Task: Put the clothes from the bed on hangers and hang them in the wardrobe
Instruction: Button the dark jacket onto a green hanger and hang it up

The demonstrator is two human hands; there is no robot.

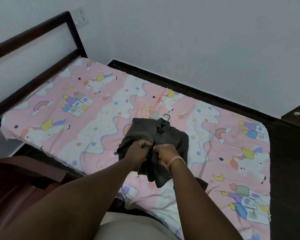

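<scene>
Where the two forearms reach out from the bottom of the view, the left hand (140,148) and the right hand (164,154) meet at the front opening of a dark grey shirt (171,137), each with fingers curled and pinching the cloth along the button line, their fingertips almost touching. A pink band (176,160) circles the right wrist. The shirt lies near the middle of the bed (62,118), collar pointing away, its lower hem bunched toward the near edge of the mattress. A green hanger (167,118) seems to sit inside the shirt, though only its hook shows, poking out past the collar onto the sheet. The pink unicorn-print sheet lies flat and bare to the left and right of the shirt, giving wide room on both sides. A reddish-brown chair (24,172) stands just beside the bed's near-left edge. The dark headboard frame (36,54) rises on the far left. Along the far side, the mattress edge runs close to a dark skirting strip (197,87) and the pale wall (197,40), and dark wooden furniture (291,153) borders the right end.
</scene>
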